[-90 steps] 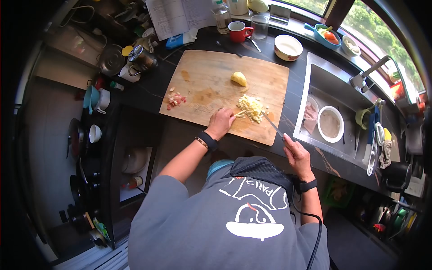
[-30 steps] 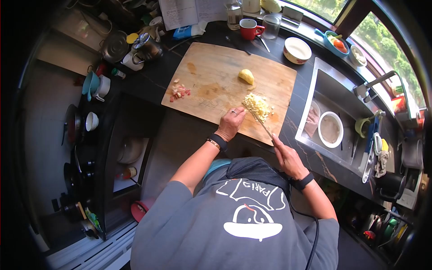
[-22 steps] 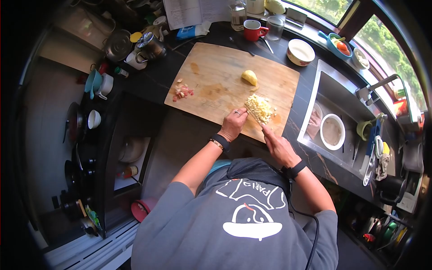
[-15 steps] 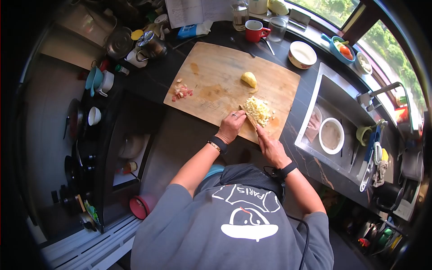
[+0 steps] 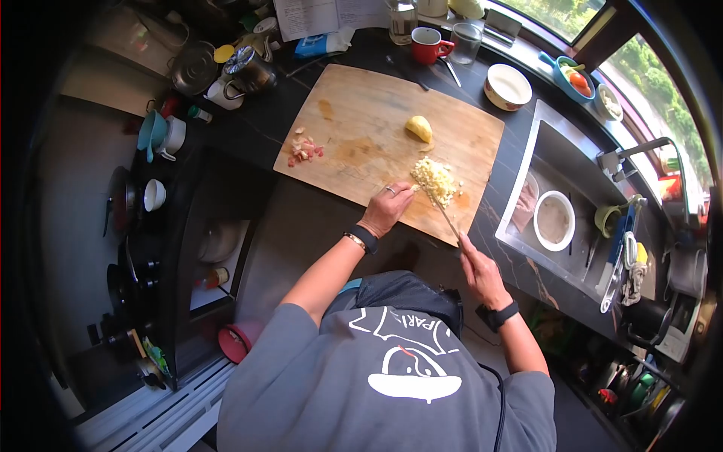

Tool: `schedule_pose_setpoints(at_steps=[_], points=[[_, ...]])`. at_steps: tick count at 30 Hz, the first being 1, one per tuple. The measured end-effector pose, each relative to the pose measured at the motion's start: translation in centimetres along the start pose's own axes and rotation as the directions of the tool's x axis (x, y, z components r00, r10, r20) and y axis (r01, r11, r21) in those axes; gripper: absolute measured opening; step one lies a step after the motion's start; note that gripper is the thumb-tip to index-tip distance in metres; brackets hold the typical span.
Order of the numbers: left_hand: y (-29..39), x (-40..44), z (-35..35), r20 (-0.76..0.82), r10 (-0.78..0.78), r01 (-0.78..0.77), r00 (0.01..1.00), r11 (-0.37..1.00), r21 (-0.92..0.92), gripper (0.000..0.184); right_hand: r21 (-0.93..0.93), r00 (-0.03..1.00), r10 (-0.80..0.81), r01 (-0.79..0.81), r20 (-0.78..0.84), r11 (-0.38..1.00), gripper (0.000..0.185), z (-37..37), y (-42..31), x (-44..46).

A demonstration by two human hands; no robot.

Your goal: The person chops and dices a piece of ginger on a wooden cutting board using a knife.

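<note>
My right hand [image 5: 482, 273] is wrapped round the handle of a knife [image 5: 446, 217], whose narrow blade points away from me to the near edge of a pile of diced pale-yellow potato [image 5: 435, 181]. My left hand [image 5: 388, 207] has its fingers pressed together at the left side of the pile; a small pale bit shows at the fingertips, too small to name. Behind the pile lies a peeled potato piece [image 5: 419, 129] with its rounded side up. Pink and whitish chopped bits [image 5: 305, 149] sit at the left of the wooden cutting board [image 5: 361, 113].
On the right a sink [image 5: 536, 143] holds a white bowl [image 5: 553, 221]. Behind the board are a red mug [image 5: 429, 47], a patterned bowl [image 5: 507, 87] and a glass jar [image 5: 466, 44]. A metal pot [image 5: 250, 71] stands at the back left.
My right hand has moved right and nearer to me with the knife, away from the left hand. More of the blade shows. The left hand stays near the pile.
</note>
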State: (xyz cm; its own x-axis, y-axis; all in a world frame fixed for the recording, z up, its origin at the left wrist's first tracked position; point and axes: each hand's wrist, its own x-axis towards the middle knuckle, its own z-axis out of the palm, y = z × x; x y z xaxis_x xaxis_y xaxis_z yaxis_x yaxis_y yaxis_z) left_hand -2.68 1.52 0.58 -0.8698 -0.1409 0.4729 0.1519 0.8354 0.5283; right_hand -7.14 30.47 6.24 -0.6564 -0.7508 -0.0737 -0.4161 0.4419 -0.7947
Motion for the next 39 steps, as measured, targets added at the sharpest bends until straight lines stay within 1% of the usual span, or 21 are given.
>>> schedule_pose_setpoints(at_steps=[2, 3, 6, 10, 12, 14, 16, 19, 21, 23, 24, 25, 26, 28, 29, 31, 32, 35, 39], points=[[-0.4, -0.4, 0.3, -0.001, 0.032, -0.032, 0.999, 0.999, 0.007, 0.017, -0.127, 0.994, -0.092, 0.085, -0.055, 0.988, 0.054, 0.9, -0.6, 1.9], [-0.6, -0.4, 0.6, 0.001, 0.053, -0.053, 0.999, 0.998, 0.041, 0.015, -0.125, 0.985, -0.141, 0.129, -0.098, 0.984, 0.054, 1.6, -0.8, 3.0], [-0.8, -0.1, 0.7, 0.014, 0.086, -0.087, 0.996, 0.992, 0.092, 0.013, -0.148, 0.979, -0.163, 0.144, -0.127, 0.979, 0.054, 3.4, -0.4, 4.7], [-0.8, -0.2, 1.0, 0.014, 0.086, -0.088, 0.996, 0.989, 0.122, 0.012, -0.201, 0.99, -0.125, 0.11, -0.064, 0.973, 0.054, 4.8, -0.1, 5.0], [-0.8, -0.3, 1.1, 0.009, 0.088, -0.088, 0.996, 0.987, 0.133, 0.012, -0.21, 0.996, -0.069, 0.058, -0.048, 0.976, 0.055, 5.4, -0.2, 5.2], [-0.9, -0.4, 1.2, 0.008, 0.089, -0.089, 0.996, 0.985, 0.147, 0.012, -0.221, 0.995, -0.076, 0.058, -0.07, 0.974, 0.055, 6.1, 0.1, 5.5], [-0.9, -0.4, 1.2, 0.002, 0.076, -0.076, 0.997, 0.99, 0.119, 0.012, -0.229, 0.993, -0.079, 0.057, -0.09, 0.972, 0.056, 6.4, 0.0, 5.3], [-1.0, -0.3, 1.1, 0.01, 0.084, -0.085, 0.996, 0.991, 0.103, 0.012, -0.193, 0.989, -0.086, 0.062, -0.118, 0.979, 0.054, 5.7, 0.2, 3.5], [-0.9, -0.2, 1.0, 0.013, 0.073, -0.074, 0.997, 0.993, 0.093, 0.012, -0.173, 0.999, 0.009, -0.015, -0.039, 0.985, 0.053, 5.0, 0.8, 1.3], [-0.6, -0.1, 0.6, 0.016, 0.059, -0.061, 0.998, 0.995, 0.082, 0.012, -0.193, 1.0, 0.019, -0.023, -0.023, 0.981, 0.054, 4.0, 0.8, -0.6], [-0.5, -0.1, 0.3, 0.003, 0.051, -0.051, 0.999, 0.998, 0.031, 0.012, -0.208, 1.0, 0.027, -0.027, -0.001, 0.978, 0.055, 3.5, 0.7, -1.4], [-0.5, -0.1, 0.0, -0.009, 0.043, -0.043, 0.999, 0.999, -0.02, 0.013, -0.183, 1.0, 0.009, -0.011, -0.009, 0.983, 0.055, 3.1, 0.6, -1.9], [-0.7, -0.1, -0.3, -0.01, 0.048, -0.048, 0.999, 0.999, -0.022, 0.013, -0.185, 1.0, 0.01, -0.013, -0.015, 0.983, 0.055, 2.8, 0.6, -2.0], [-0.9, -0.3, -0.7, -0.018, 0.117, -0.118, 0.993, 0.992, -0.049, 0.014, -0.097, 0.999, -0.028, 0.025, -0.034, 0.995, 0.054, 2.0, -0.1, -2.2], [-1.0, -0.5, -0.6, -0.018, 0.119, -0.119, 0.993, 0.991, -0.053, 0.014, -0.099, 0.999, -0.025, 0.021, -0.035, 0.995, 0.054, 2.1, -0.3, -1.8], [-1.4, -0.7, -0.4, 0.01, 0.123, -0.123, 0.992, 0.992, -0.021, 0.013, -0.12, 0.99, -0.106, 0.095, -0.095, 0.988, 0.055, 2.6, -0.7, 0.0], [-1.5, -0.8, -0.2, 0.01, 0.123, -0.123, 0.992, 0.992, -0.021, 0.013, -0.119, 0.99, -0.106, 0.095, -0.095, 0.988, 0.055, 3.1, -0.7, 1.0], [-1.6, -0.7, 0.0, 0.025, 0.134, -0.134, 0.991, 0.991, 0.011, 0.012, -0.176, 0.977, -0.174, 0.151, -0.121, 0.973, 0.056, 4.5, -1.4, 3.6], [-1.5, -0.7, 0.1, 0.035, 0.143, -0.145, 0.989, 0.988, 0.059, 0.011, -0.204, 0.984, -0.153, 0.131, -0.094, 0.97, 0.056, 5.3, -1.4, 4.9]])
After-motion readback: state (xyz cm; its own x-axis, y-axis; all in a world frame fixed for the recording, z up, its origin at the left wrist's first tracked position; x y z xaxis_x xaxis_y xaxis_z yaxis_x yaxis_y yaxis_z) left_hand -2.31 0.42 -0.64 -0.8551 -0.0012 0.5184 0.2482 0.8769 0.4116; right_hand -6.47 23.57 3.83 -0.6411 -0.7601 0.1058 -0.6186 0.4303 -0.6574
